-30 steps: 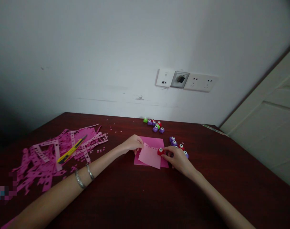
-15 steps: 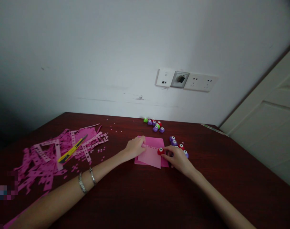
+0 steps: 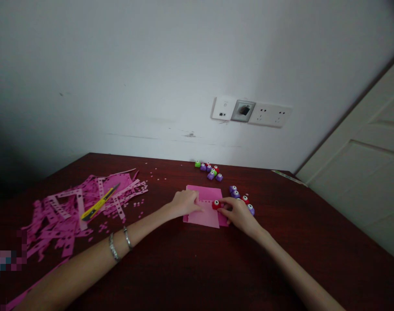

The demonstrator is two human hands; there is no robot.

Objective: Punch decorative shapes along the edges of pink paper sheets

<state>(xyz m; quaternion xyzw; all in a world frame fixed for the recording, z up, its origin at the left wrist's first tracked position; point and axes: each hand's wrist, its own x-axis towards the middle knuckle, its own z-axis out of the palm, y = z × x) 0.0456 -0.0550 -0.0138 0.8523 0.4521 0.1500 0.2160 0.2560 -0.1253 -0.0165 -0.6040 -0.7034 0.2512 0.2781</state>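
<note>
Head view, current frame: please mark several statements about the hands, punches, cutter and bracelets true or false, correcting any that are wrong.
1. The right hand holds a red punch at the light pink sheet. True.
2. The left hand is holding the yellow cutter. False: the cutter lies on the pink strips, and this hand is at the light pink sheet.
3. The green punches are in the group nearer the wall. True.
4. Both bracelets are on the right arm. False: they are on the left arm.
</note>
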